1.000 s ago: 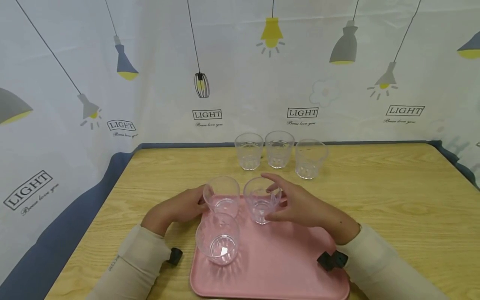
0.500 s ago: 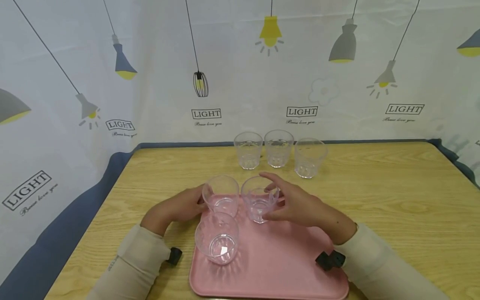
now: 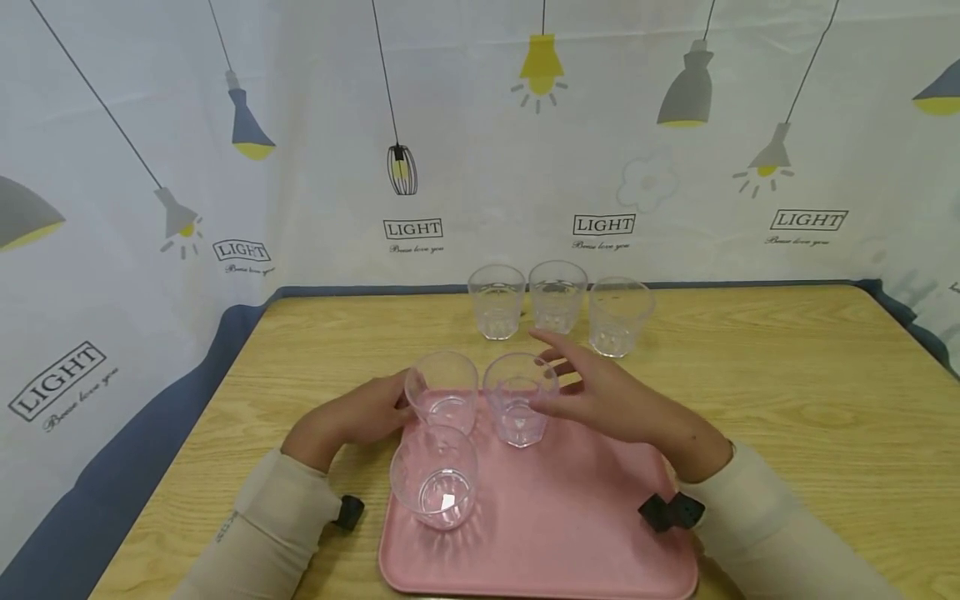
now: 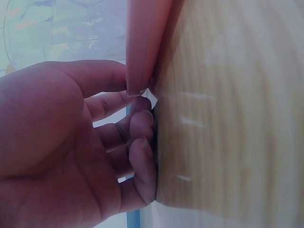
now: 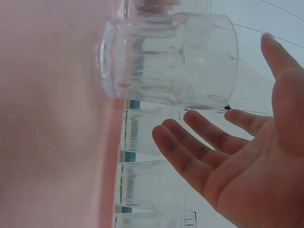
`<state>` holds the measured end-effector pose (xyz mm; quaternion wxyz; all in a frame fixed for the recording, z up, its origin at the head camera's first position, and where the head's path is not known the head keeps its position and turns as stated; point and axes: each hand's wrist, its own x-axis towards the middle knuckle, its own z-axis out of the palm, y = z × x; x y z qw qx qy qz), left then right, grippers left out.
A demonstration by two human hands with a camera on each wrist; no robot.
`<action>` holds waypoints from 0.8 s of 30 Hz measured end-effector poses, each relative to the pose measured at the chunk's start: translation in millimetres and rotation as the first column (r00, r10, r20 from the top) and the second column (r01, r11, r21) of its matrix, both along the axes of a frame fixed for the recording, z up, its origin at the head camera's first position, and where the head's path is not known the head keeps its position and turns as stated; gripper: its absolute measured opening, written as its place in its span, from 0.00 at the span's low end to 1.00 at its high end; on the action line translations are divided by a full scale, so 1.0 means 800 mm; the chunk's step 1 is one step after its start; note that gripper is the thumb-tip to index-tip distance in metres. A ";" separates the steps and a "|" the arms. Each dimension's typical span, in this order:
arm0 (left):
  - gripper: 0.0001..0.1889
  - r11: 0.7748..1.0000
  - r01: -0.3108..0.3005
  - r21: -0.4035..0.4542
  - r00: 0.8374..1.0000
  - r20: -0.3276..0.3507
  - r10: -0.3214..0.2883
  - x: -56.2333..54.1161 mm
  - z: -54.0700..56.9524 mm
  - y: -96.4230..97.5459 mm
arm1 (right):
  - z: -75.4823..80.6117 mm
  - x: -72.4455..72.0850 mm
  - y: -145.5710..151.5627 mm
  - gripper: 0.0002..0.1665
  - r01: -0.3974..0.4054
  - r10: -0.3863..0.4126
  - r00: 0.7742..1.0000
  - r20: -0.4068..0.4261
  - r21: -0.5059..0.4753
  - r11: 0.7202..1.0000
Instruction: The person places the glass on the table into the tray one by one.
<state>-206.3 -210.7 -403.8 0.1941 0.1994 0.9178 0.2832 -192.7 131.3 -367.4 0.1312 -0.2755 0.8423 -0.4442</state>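
Observation:
A pink tray (image 3: pixel 562 525) lies on the wooden table with three clear plastic tumblers on it. My left hand (image 3: pixel 367 412) is at the tray's back left corner. In the left wrist view its thumb and curled fingers (image 4: pixel 142 156) hold the tray edge, low by the tabletop. My right hand (image 3: pixel 611 400) is spread beside the back right tumbler (image 3: pixel 517 425); in the right wrist view the fingers are apart from this upright tumbler (image 5: pixel 166 61). The back left tumbler (image 3: pixel 446 387) is near my left hand, and the front left tumbler (image 3: pixel 437 487) sits before it.
Behind the tray, three more clear tumblers stand in a row: one at left (image 3: pixel 497 304), one in the middle (image 3: pixel 558 300) and one at right (image 3: pixel 617 321). A white curtain (image 3: pixel 480 125) printed with lamps hangs behind the table (image 3: pixel 787 375).
My right hand has let go of the back right tumbler, its fingers spreading and drawing back slightly to the right. The tumbler stays on the tray. My left hand has not moved.

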 end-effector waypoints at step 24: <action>0.14 1.000 -0.018 -0.025 1.000 -0.009 0.017 0.002 0.002 0.002 | 0.010 -0.028 0.033 0.38 0.330 -0.338 0.902 -0.270 -0.075 0.941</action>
